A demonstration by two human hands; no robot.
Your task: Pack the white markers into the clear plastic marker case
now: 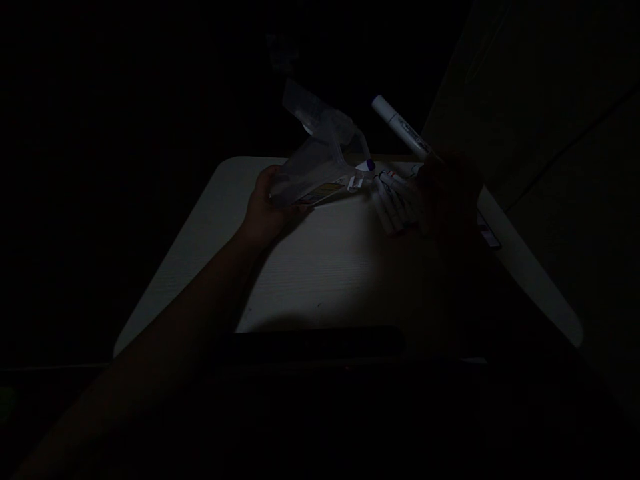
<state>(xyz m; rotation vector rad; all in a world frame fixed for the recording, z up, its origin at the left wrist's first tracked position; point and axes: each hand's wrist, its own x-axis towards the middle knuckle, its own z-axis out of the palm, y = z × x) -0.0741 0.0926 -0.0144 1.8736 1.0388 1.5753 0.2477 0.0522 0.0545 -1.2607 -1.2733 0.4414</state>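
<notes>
Low over the white table, my left hand (265, 210) is wrapped round the near end of a clear plastic case (310, 167), tilted with its flap raised. A marker's dark blue tip (369, 165) shows at the case's right end. My right hand (453, 197), very dark, grips a white marker (403, 127) that slants up to the left, its blue end uppermost. Beneath that hand several white markers (393, 203) lie side by side on the table; the hand and its shadow hide part of them. Most of my right fingers are lost in the dark.
The scene is very dim. The white table (320, 260) has rounded corners, and a dark bar (320, 341) runs along its near edge. Right of my right hand lies a flat dark-edged object, perhaps a phone (489, 235). A pale floor or wall with a dark line is beyond the right side.
</notes>
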